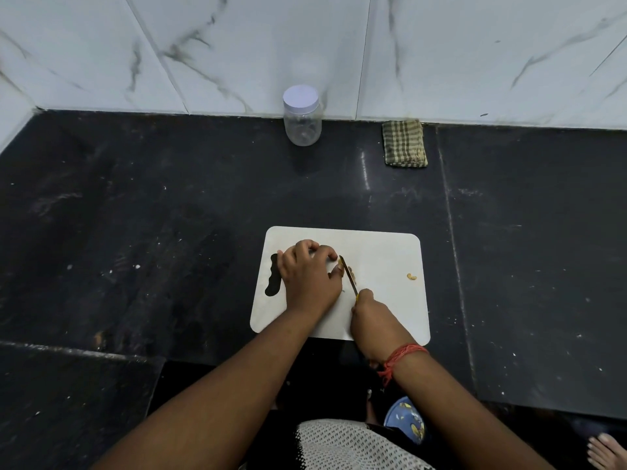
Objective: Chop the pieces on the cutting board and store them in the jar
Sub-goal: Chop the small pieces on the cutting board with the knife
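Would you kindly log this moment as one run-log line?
stage: chopping | left hand: steadies pieces on cutting board | right hand: grips knife | jar: lidded, by wall

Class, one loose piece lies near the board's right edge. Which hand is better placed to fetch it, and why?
Probably the left hand: it only steadies pieces, while the right hand grips the knife. The loose piece is nearer the right, though.
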